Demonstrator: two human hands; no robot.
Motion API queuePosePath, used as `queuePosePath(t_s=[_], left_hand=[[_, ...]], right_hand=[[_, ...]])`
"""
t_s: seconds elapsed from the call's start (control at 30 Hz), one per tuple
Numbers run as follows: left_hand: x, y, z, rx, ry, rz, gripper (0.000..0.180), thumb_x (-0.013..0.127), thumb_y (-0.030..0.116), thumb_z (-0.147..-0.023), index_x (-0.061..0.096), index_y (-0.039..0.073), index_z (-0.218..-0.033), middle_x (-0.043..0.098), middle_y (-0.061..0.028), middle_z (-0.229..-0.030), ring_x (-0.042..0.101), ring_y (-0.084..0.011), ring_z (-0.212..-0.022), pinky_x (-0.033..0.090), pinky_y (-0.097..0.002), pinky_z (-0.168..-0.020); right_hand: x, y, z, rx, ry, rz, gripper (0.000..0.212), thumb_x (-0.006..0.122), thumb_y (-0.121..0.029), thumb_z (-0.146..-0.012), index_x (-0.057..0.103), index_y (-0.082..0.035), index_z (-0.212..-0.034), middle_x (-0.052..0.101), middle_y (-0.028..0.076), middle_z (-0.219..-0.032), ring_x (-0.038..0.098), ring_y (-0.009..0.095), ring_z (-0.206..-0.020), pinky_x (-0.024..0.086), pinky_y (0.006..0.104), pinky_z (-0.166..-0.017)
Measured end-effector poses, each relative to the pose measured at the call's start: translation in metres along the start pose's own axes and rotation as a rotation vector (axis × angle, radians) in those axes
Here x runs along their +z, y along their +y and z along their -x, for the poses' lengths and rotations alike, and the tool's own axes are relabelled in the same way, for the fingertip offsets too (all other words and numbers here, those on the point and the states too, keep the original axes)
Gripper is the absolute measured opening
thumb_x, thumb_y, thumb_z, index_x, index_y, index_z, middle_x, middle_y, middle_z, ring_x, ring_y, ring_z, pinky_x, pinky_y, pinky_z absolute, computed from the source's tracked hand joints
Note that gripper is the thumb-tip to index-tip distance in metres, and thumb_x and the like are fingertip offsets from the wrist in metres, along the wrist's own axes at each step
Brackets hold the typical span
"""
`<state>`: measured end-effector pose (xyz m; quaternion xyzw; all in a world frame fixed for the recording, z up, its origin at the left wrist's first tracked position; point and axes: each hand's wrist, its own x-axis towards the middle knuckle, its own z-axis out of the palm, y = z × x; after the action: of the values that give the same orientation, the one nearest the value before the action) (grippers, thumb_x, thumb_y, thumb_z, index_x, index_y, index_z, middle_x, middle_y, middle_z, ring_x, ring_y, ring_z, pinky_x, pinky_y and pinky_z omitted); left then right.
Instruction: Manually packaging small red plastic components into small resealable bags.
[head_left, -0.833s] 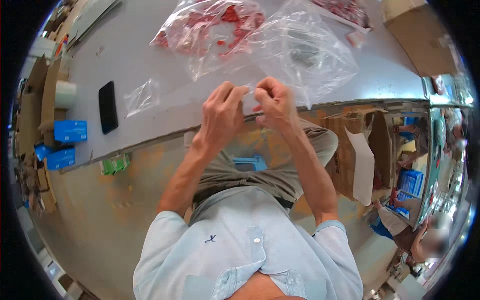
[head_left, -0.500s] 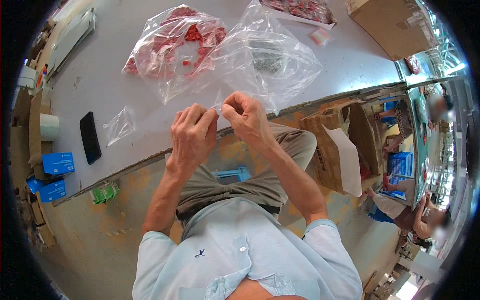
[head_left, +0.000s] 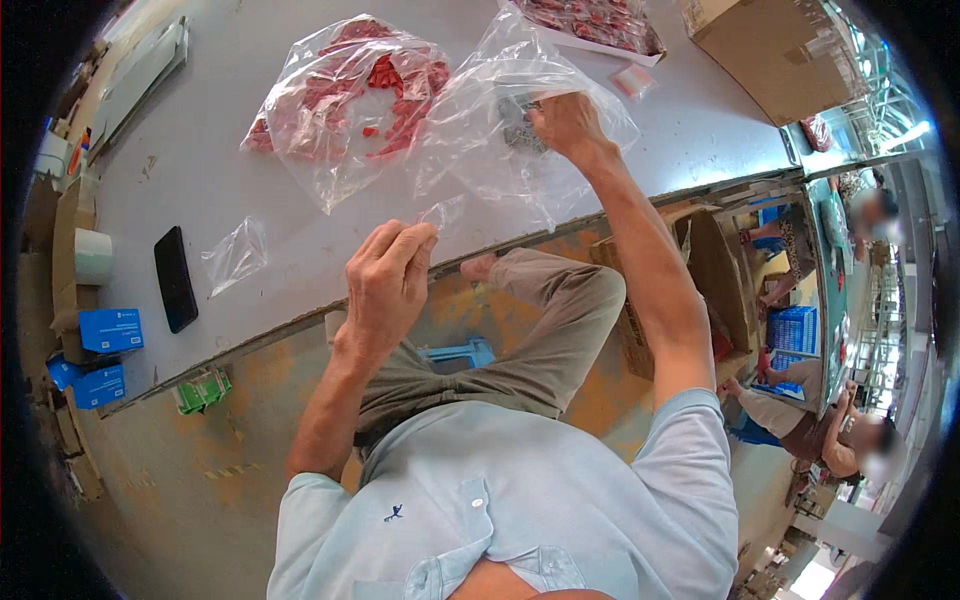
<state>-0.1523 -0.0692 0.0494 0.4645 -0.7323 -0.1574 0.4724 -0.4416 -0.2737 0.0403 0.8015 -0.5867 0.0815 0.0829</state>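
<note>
Left hand pinches small clear plastic bag; right hand, grip unreadable from here, at large clear plastic bag toward one o'clock, which might snag, spilling small grey pieces.

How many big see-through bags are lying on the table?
2. A bag of red pieces is on the left, and a bag of grey pieces is beside it, at the right hand. Others might be hidden behind the cardboard box.

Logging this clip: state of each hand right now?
Left hand: closed, pinching a small clear bag.
Right hand: at the large clear bag; open or closed cannot be told.
</note>
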Motion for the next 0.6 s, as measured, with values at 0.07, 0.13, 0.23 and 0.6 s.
queuePosePath(t_s=[0.07,0.13,0.23,0.6], left_hand=[[0.002,-0.003,-0.001,0.015,0.013,-0.016,0.009,0.072,0.003,-0.095,0.073,-0.001,-0.103,0.067,-0.0092,-0.082,0.063,-0.0199,-0.070,0.051,-0.0332,-0.062],[0.004,-0.005,-0.003,0.026,0.009,-0.011,0.008,0.072,0.003,-0.095,0.073,-0.001,-0.102,0.067,-0.0099,-0.084,0.064,-0.0207,-0.070,0.052,-0.0337,-0.062],[0.011,-0.005,-0.004,0.027,-0.003,0.017,0.008,0.072,0.003,-0.094,0.073,-0.001,-0.102,0.068,-0.0107,-0.086,0.064,-0.0212,-0.071,0.052,-0.0341,-0.062],[0.025,-0.007,-0.015,-0.013,-0.104,0.071,0.008,0.070,0.001,-0.094,0.072,-0.001,-0.102,0.066,-0.0114,-0.084,0.062,-0.0221,-0.066,0.051,-0.0350,-0.060]], right_hand=[[0.018,0.012,-0.015,0.003,-0.088,-0.056,0.025,0.064,-0.023,-0.090,0.074,-0.005,-0.103,0.074,0.022,-0.105,0.070,0.042,-0.098,0.056,0.0497,-0.087],[0.028,0.019,-0.017,0.009,-0.178,-0.108,0.025,0.062,-0.025,-0.091,0.073,-0.005,-0.101,0.073,0.022,-0.105,0.069,0.041,-0.097,0.054,0.0508,-0.083],[0.032,0.023,-0.018,-0.144,-0.121,-0.217,0.027,0.061,-0.027,-0.092,0.072,-0.004,-0.098,0.073,0.021,-0.104,0.069,0.040,-0.098,0.054,0.0492,-0.084],[-0.014,-0.006,0.027,0.244,-0.221,-0.951,0.022,0.063,-0.019,-0.094,0.072,0.001,-0.095,0.073,0.011,-0.078,0.068,0.022,-0.064,0.056,0.0363,-0.063]])
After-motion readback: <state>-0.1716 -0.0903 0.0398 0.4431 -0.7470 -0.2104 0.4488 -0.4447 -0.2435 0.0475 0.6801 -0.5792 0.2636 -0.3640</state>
